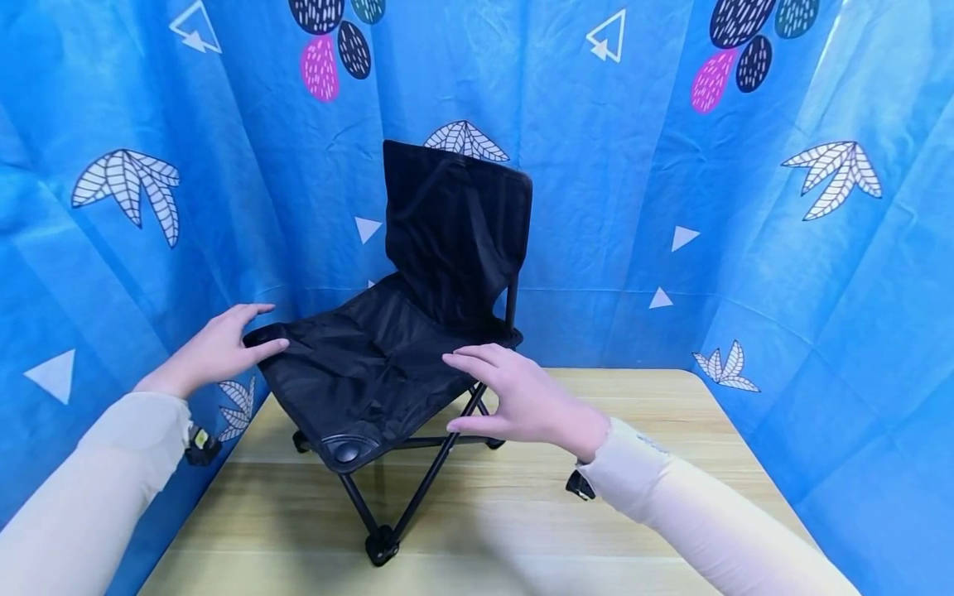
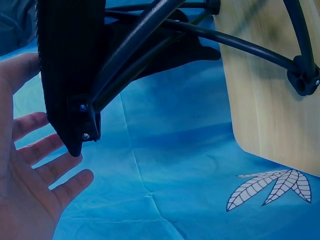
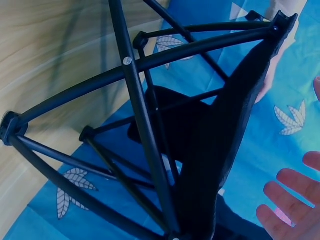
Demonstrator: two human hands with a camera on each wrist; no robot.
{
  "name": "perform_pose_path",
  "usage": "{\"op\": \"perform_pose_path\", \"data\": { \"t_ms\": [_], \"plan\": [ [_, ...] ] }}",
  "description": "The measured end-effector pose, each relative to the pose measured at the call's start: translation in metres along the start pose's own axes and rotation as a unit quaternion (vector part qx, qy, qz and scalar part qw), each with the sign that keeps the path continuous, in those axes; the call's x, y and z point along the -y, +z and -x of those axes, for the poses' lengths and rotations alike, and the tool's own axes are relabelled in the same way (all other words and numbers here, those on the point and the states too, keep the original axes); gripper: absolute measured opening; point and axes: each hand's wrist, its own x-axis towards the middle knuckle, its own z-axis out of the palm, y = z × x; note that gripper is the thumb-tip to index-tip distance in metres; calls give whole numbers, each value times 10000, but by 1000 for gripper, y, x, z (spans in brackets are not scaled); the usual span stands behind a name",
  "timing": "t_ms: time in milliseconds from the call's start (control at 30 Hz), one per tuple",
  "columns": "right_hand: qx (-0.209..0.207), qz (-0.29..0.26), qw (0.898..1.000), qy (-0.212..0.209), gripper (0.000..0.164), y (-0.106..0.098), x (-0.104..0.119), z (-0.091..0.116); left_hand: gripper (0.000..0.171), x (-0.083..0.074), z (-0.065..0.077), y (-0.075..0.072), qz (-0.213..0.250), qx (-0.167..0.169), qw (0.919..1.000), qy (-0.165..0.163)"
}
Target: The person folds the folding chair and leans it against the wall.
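Observation:
A black folding chair point(image 1: 373, 356) stands unfolded on a wooden table point(image 1: 596, 513), its fabric backrest point(image 1: 455, 223) upright at the rear. My left hand point(image 1: 219, 343) is at the seat's left front corner, thumb above the fabric edge. In the left wrist view its fingers point(image 2: 42, 147) are spread beside the corner bracket; whether they touch it I cannot tell. Beside the seat's right side, my right hand point(image 1: 514, 393) is held with its fingers extended and thumb apart. The right wrist view shows those fingers point(image 3: 295, 190) apart from the seat and the crossed leg tubes point(image 3: 135, 95).
Blue patterned curtains point(image 1: 596, 207) surround the table at the back and both sides. The chair's front foot point(image 1: 383, 546) rests on the tabletop near the viewer. Small black devices sit under both wrists, one at the left cuff point(image 1: 201, 447).

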Motion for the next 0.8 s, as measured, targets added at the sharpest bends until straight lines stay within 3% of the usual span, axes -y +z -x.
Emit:
{"op": "perform_pose_path", "data": {
  "t_ms": [800],
  "plan": [
    [-142,-79,9990,-409,82,10,11,-10,93,3,2,0,241,-27,9995,-222]
  ]
}}
